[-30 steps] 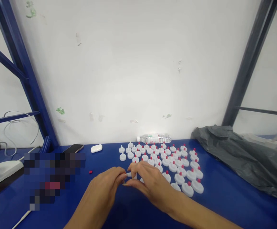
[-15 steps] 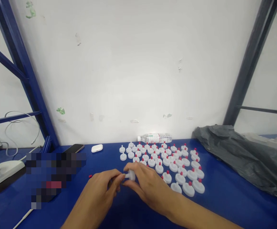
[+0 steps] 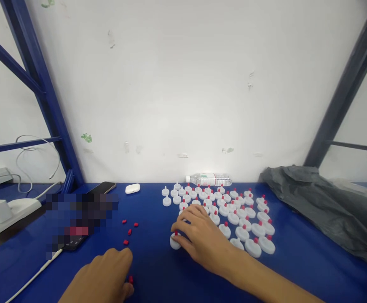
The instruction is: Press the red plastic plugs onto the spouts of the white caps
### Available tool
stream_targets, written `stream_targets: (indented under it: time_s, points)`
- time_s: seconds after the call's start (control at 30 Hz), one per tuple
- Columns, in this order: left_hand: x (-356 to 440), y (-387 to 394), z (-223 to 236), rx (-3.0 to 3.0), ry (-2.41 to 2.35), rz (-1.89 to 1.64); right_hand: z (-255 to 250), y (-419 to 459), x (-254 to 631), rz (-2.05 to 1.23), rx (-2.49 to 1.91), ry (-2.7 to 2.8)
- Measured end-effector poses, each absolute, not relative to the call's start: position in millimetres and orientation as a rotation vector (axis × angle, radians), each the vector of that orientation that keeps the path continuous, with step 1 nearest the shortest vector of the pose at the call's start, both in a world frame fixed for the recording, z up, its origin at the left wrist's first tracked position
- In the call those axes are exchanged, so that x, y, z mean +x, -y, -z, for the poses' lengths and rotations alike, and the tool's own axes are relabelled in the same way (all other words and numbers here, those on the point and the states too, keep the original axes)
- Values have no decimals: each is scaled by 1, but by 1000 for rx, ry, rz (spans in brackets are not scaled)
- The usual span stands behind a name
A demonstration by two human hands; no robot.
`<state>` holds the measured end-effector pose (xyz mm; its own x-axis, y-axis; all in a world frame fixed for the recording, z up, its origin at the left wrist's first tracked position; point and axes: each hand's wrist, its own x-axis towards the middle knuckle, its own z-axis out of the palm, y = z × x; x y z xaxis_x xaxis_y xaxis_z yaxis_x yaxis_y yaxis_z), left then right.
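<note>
- Round white plastic disc with a red-tipped spout (image 3: pixel 174 243): at the right hand's fingertips, spout upward, on or just above the glossy blue tabletop (image 3: pixel 151 269), apart from the other discs.
- Bare left hand (image 3: pixel 99 275): nearest, its fingers curled inward; a small red plastic cap (image 3: pixel 130 279) shows by its thumb and forefinger (pinched or merely lying beside them, I cannot tell).
- Bare right hand (image 3: pixel 199 235): thumb and forefinger narrowed on the disc near its red tip, the other fingers bent behind.
- Four loose red plastic caps (image 3: pixel 129 232): scattered beyond the left hand.
- Crowd of similar white plastic discs (image 3: pixel 223 211): most wear red tips; several at the far left end, and one near the right forearm, have bare spouts.
- Crumpled dark grey plastic sheet (image 3: pixel 322 214): right of the crowd.
- Rounded white case (image 3: pixel 132 188): flat on the tabletop, left of the crowd.
- Clear plastic bottle with a white cap (image 3: pixel 211 179): on its side, beyond the discs, near the scuffed white wall (image 3: pixel 170 84).
</note>
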<state>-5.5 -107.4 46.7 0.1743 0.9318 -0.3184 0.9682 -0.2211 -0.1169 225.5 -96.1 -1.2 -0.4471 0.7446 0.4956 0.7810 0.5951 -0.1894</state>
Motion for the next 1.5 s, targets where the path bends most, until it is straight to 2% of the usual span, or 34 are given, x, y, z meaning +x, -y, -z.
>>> stream_targets:
  time_s: [0.2, 0.47, 0.63, 1.0, 1.3, 1.5]
  points:
    - [9, 107, -57, 2326, -1850, 447, -15, 85, 231, 193, -1281, 2258]
    - [13, 105, -54, 2354, -1846, 439, -30, 17, 234, 303, -1412, 2445]
    - [12, 103, -47, 2386, -1833, 379, -25, -2, 235, 347, -1596, 2278]
    - [15, 102, -43, 2459, -1755, 294, -27, 3, 240, 77, -1471, 2239]
    - [5, 87, -40, 2601, -1660, -176, -24, 78, 235, -56, -1138, 2188]
    - [8, 80, -51, 2537, -1408, -847, -8, 91, 229, 132, -939, 2211]
